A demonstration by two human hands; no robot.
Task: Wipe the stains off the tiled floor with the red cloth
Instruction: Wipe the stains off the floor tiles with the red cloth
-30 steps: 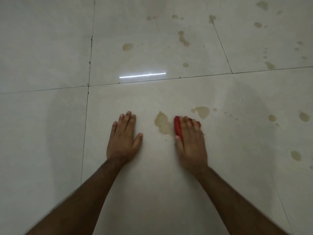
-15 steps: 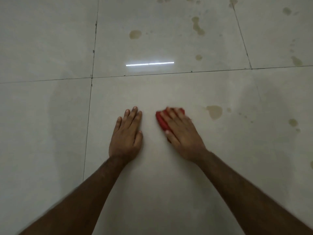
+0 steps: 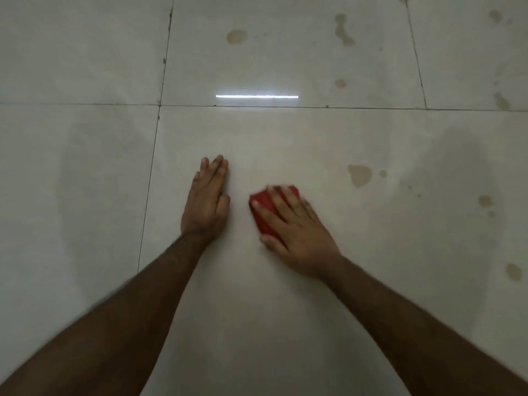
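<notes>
My right hand [image 3: 294, 232] lies flat on the folded red cloth [image 3: 263, 208] and presses it onto the pale tiled floor [image 3: 85, 181]; most of the cloth is hidden under the palm and straight fingers. My left hand [image 3: 207, 202] rests flat on the same tile, a short way left of the cloth. A brown stain [image 3: 359, 174] sits to the right of the cloth, apart from it, with a small dot [image 3: 383, 173] beside it. More stains [image 3: 485, 200] lie further right.
Brown stains mark the far tile, among them a stain [image 3: 236, 36] at centre and a streak [image 3: 344, 30] to its right. A bright light reflection [image 3: 257, 96] lies just beyond the dark grout line [image 3: 314, 107]. Another stain [image 3: 513, 271] is at the right edge.
My right hand has slid the cloth left over the stain by my left hand, then back toward me; that stain no longer shows. My left hand stayed planted.
</notes>
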